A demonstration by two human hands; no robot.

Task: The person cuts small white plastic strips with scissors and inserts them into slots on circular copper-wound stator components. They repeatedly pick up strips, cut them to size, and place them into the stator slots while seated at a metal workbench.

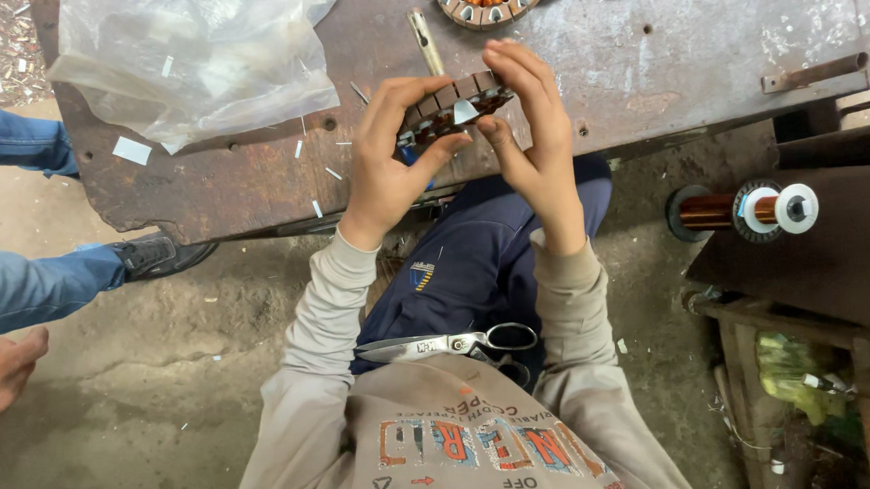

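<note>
Fingers of left hand [391, 167] and right hand [533, 130] grip stator core [448, 110] — its lower half hidden.

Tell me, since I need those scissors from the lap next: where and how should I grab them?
Take the scissors by the looped handles, coming from the person's right. They lie flat across the lap with the closed blades pointing to the person's left, so the rings are the safe, open end.
</note>
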